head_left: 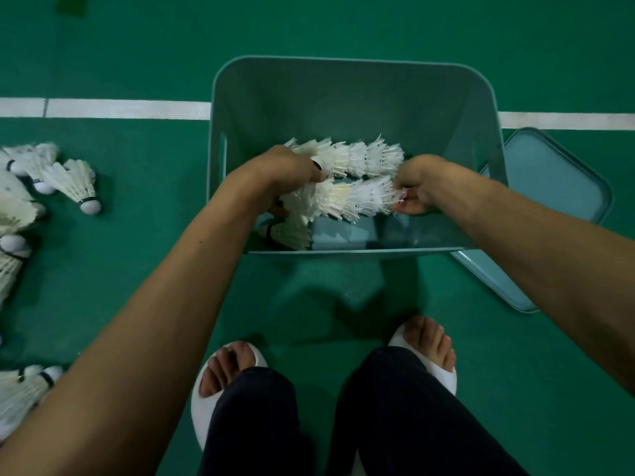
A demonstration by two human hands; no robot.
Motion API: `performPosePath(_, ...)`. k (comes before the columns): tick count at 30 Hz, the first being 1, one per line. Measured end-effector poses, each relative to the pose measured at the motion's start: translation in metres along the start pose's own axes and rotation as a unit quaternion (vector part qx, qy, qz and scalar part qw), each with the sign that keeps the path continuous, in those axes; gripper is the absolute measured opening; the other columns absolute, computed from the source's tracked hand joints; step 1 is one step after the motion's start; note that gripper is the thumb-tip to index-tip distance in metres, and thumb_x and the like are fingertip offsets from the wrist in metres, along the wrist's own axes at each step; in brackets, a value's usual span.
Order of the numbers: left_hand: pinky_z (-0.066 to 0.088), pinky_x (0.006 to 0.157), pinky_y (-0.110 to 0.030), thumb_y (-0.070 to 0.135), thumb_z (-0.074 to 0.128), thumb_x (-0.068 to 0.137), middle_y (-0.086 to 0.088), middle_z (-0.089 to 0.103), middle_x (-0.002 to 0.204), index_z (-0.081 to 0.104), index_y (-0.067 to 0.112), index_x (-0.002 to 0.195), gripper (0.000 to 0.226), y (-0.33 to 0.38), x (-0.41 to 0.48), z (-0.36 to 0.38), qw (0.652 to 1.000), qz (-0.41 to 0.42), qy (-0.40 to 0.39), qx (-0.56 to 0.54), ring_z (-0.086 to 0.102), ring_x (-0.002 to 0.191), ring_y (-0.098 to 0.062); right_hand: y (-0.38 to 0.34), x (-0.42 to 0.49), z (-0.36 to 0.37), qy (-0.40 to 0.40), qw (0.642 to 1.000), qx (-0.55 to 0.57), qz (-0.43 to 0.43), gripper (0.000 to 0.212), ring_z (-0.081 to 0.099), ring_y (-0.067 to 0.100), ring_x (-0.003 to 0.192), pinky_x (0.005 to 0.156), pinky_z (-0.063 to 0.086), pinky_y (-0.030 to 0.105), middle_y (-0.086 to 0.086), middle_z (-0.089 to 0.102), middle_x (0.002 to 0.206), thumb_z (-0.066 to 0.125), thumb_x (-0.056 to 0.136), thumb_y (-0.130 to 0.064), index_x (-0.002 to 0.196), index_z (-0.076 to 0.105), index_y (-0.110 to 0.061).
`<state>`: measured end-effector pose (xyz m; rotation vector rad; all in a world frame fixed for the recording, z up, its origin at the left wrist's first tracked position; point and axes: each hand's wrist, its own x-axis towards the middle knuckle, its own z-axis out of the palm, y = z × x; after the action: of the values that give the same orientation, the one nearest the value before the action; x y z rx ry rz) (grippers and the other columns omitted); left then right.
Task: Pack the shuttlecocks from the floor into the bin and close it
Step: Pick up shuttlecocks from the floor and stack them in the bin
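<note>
Inside the teal plastic bin (357, 61), fingers of my left hand (292, 170) and right hand (419, 187) clench stacked white feather shuttlecocks (350, 197), which uneven squeezing could buckle.

A white line (127, 109) runs beyond the fingers (410, 206); white slippers (202, 417) and dark trousers (412, 424) sit nearer than them.

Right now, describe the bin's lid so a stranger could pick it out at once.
Find the teal bin on the green court floor, across the white line. The lid lies flat on the floor at the bin's right side, partly hidden by it. It is the only flat teal panel with rounded corners; the shuttlecocks are white and feathery.
</note>
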<state>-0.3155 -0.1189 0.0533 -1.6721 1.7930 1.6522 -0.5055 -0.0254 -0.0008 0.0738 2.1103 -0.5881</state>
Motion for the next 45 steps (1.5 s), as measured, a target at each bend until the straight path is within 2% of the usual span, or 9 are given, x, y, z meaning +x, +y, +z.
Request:
performPosePath(4,0.059,0.073,-0.038,0.029,0.070,0.094,-0.012,0.062,0.124,0.064,0.009,0.121,0.034,-0.001,-0.002,-0.007,1.000,-0.001,0.003,-0.007,0.063,0.103,-0.028,-0.010,-0.025,-0.003,0.029,0.997,-0.034,-0.067,0.007,0.072,0.030,0.077,0.048,0.059,0.034,0.016,0.069,0.115,0.061,0.094,0.001,0.099,0.060,-0.004)
performPosePath(9,0.063,0.077,-0.043,0.032,0.067,0.096,-0.012,0.068,0.109,0.065,0.008,0.116,0.032,0.005,-0.013,-0.017,0.996,0.035,-0.001,-0.083,0.070,0.094,-0.029,-0.004,-0.074,-0.027,0.239,0.895,-0.243,-0.288,0.015,0.062,0.030,0.074,0.084,0.058,0.035,0.013,0.064,0.082,0.064,0.087,-0.014,0.084,0.063,0.000)
performPosePath(14,0.061,0.073,-0.035,0.026,0.063,0.098,-0.008,0.067,0.107,0.061,0.009,0.121,0.028,0.018,-0.026,-0.010,0.947,0.051,-0.099,-0.301,0.070,0.090,-0.024,-0.002,-0.106,-0.020,-0.029,0.981,-0.002,-0.190,0.031,0.071,0.023,0.050,0.050,0.061,0.030,0.018,0.077,0.077,0.069,0.094,-0.024,0.099,0.069,0.006)
performPosePath(20,0.058,0.095,-0.041,0.028,0.061,0.100,-0.014,0.068,0.124,0.061,0.009,0.124,0.032,0.004,-0.031,0.006,0.952,0.079,-0.075,-0.286,0.069,0.110,-0.030,0.003,-0.109,-0.017,-0.186,0.947,0.246,-0.092,0.029,0.073,0.021,0.065,0.056,0.058,0.024,0.014,0.070,0.093,0.070,0.092,-0.023,0.105,0.066,0.003)
performPosePath(25,0.050,0.093,-0.039,0.032,0.067,0.092,-0.001,0.070,0.105,0.066,0.011,0.118,0.033,0.000,-0.040,-0.002,0.961,0.087,-0.083,-0.248,0.065,0.096,-0.018,0.000,-0.101,-0.013,-0.174,0.964,0.156,-0.127,0.014,0.063,0.011,0.054,0.046,0.050,0.018,0.004,0.068,0.075,0.082,0.081,-0.012,0.091,0.072,-0.008)
performPosePath(31,0.045,0.085,-0.034,0.027,0.077,0.081,0.001,0.072,0.104,0.068,0.020,0.093,0.017,0.011,-0.038,-0.016,0.946,0.122,0.148,-0.261,0.065,0.098,-0.015,0.014,-0.092,-0.024,-0.102,0.974,-0.085,-0.183,0.023,0.069,0.022,0.052,0.053,0.062,0.026,0.024,0.075,0.075,0.085,0.077,0.002,0.092,0.072,0.014)
performPosePath(35,0.055,0.086,-0.036,0.033,0.080,0.082,0.001,0.076,0.089,0.068,0.020,0.078,0.018,0.014,-0.030,-0.015,0.953,0.117,0.175,-0.218,0.071,0.082,-0.012,0.013,-0.087,0.005,-0.120,0.954,-0.206,-0.184,0.020,0.073,0.021,0.056,0.063,0.065,0.032,0.020,0.075,0.074,0.083,0.081,0.000,0.093,0.072,0.011)
performPosePath(40,0.059,0.084,-0.045,0.040,0.080,0.079,-0.018,0.076,0.096,0.075,-0.001,0.097,0.046,0.005,-0.017,-0.015,0.966,0.128,0.194,-0.111,0.064,0.068,-0.015,0.004,-0.075,0.030,-0.119,0.945,-0.227,-0.204,0.017,0.075,0.022,0.057,0.065,0.066,0.035,0.019,0.074,0.067,0.084,0.081,-0.001,0.086,0.071,0.010)
performPosePath(45,0.055,0.070,-0.035,0.044,0.075,0.073,-0.004,0.073,0.088,0.073,0.011,0.098,0.042,0.005,0.002,-0.023,0.979,0.099,0.172,-0.037,0.066,0.072,-0.018,-0.007,-0.071,0.047,-0.147,0.957,-0.185,-0.169,0.016,0.077,0.024,0.062,0.063,0.065,0.033,0.021,0.074,0.074,0.078,0.086,0.002,0.094,0.067,0.010)
